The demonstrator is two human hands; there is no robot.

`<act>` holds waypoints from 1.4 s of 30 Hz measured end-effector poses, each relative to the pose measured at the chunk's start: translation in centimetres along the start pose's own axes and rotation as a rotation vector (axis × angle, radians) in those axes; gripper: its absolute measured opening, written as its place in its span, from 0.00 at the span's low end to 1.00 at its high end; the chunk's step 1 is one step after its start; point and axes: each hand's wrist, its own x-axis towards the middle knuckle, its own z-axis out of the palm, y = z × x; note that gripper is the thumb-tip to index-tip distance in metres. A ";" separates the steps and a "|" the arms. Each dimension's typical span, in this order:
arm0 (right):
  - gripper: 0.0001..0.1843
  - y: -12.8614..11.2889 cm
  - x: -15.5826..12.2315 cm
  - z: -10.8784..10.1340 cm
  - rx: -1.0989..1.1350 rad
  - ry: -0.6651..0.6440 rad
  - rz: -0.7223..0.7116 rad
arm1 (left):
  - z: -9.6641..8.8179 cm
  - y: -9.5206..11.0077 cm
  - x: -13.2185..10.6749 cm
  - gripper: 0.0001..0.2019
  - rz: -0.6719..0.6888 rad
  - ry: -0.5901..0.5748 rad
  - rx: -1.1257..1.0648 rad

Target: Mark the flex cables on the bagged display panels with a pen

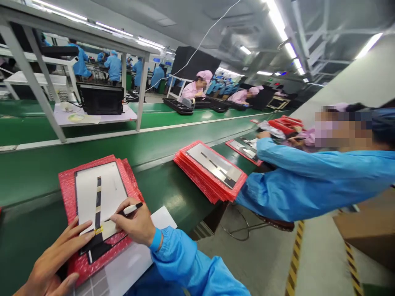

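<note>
Now right hand [135,224], pen [131,209] on panel [106,193]; left hand [55,263] pins edge.

Clear green bench [160,181] runs through centre frame between the near stack [66,185] of red bubble wrap at lower left and the far stack [193,174] right of centre. The near stack's lower edge is taken up by the left hand [58,263], laid flat, and the right hand [135,224], gripping a pen [131,209]. A co-worker's blue sleeve [296,176] bars the right side just beyond the far stack. Behind, the conveyor belt [160,146] lies open, with metal frame legs [37,92] standing farther back at upper left.
</note>
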 end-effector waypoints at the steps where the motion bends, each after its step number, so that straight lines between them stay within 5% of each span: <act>1: 0.17 -0.3 -0.4 -0.4 0.020 0.001 -0.038 | -0.7 0.9 0.9 0.26 0.016 -0.004 -0.036; 8: 0.14 -0.5 -3.8 -6.8 -0.081 0.163 -0.222 | -4.5 6.6 2.9 0.18 0.057 0.146 0.014; 13: 0.13 1.3 -6.4 -10.2 -0.227 0.095 -0.110 | -2.5 11.8 0.8 0.11 -0.002 -0.035 -0.029; 19: 0.06 2.5 -8.2 -9.6 -0.409 -0.117 -0.087 | 2.3 13.0 -2.2 0.16 -0.208 -0.288 0.185; 22: 0.05 2.6 -8.0 -9.1 -0.413 -0.112 -0.100 | 3.7 13.5 -3.1 0.22 -0.216 -0.338 0.221; 29: 0.08 4.0 -7.5 -6.9 -0.364 -0.035 -0.014 | 7.0 15.8 -0.5 0.29 -0.223 -0.364 0.113; 42: 0.06 5.3 -6.9 -6.0 -0.348 -0.010 -0.048 | 8.3 16.0 -0.2 0.27 -0.316 -0.344 0.061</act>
